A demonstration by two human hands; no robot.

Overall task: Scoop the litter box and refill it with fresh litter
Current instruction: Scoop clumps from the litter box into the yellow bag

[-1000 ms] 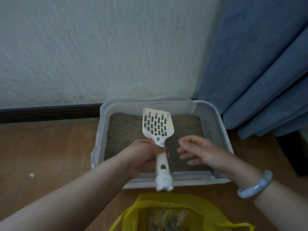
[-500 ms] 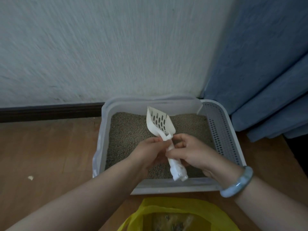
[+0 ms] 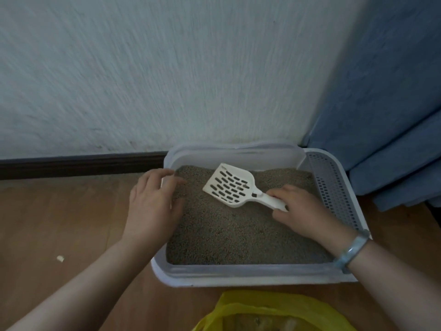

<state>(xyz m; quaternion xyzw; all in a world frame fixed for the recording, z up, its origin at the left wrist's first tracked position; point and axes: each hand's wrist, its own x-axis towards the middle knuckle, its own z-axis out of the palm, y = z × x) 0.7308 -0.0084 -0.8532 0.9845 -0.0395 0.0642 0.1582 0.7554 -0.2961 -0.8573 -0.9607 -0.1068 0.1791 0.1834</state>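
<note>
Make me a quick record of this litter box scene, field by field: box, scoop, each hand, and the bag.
litter box: white, against the wall, holds grey-brown litter
scoop: white, slotted, low over the litter
left hand: open, at the box's left rim
right hand: grips the scoop's handle
yellow bag: open, in front of the box

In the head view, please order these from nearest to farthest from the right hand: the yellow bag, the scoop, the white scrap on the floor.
1. Scoop: held by its handle in the right hand.
2. Yellow bag: on the floor, at the near side of the box.
3. White scrap: far left on the floor.
</note>
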